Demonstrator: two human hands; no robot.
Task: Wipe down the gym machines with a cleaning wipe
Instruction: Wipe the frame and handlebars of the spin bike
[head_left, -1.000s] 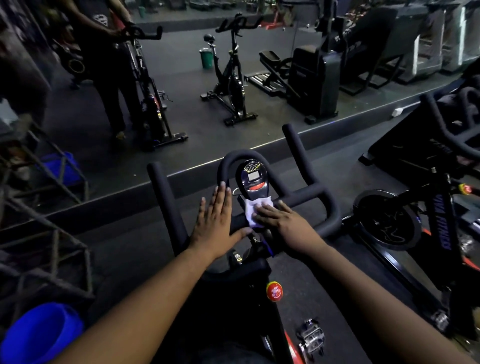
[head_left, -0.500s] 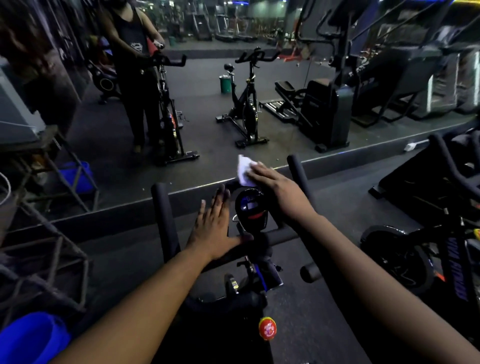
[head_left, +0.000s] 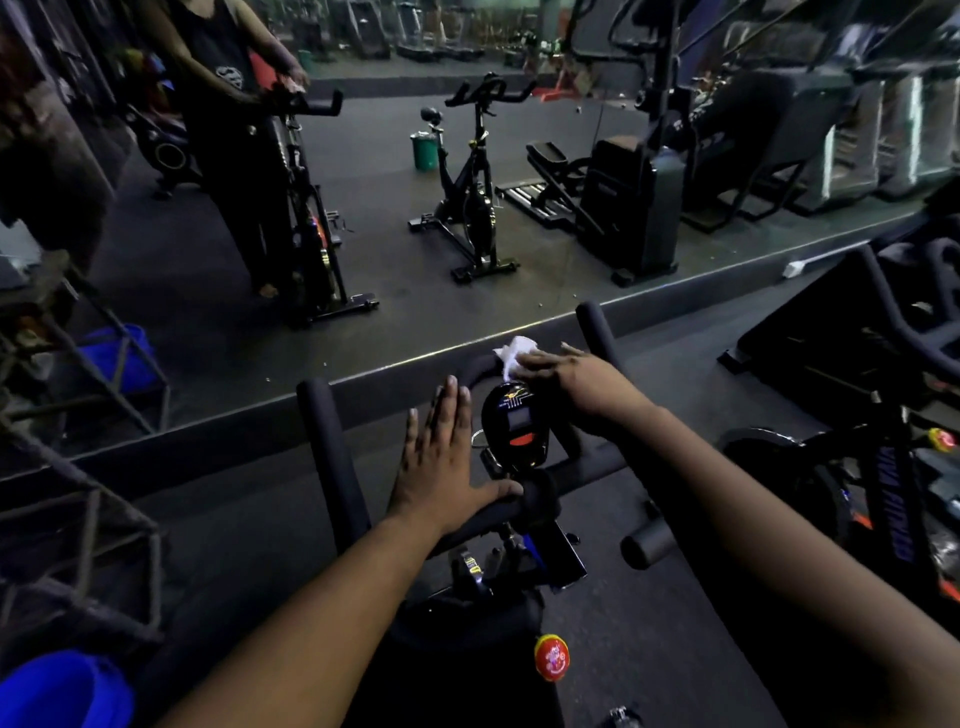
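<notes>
A black spin bike stands right in front of me, its handlebar (head_left: 332, 457) spreading left and right. A small oval console (head_left: 515, 423) with a red button sits at the bar's centre. My right hand (head_left: 582, 382) presses a white wipe (head_left: 511, 353) onto the curved loop of the bar just above the console. My left hand (head_left: 447, 462) lies flat on the crossbar left of the console, fingers straight and slightly apart, thumb along the bar. It holds nothing.
A wall mirror (head_left: 467, 208) lies ahead, reflecting a person at a bike, another spin bike (head_left: 475, 197) and a green bin (head_left: 425, 150). A second bike (head_left: 883, 467) stands at my right. A metal rack (head_left: 78, 467) and a blue bucket (head_left: 57, 691) are at my left.
My right hand carried the wipe from the crossbar below the console up to the bar's loop above it. My left hand stayed flat on the bar. The view tilted upward.
</notes>
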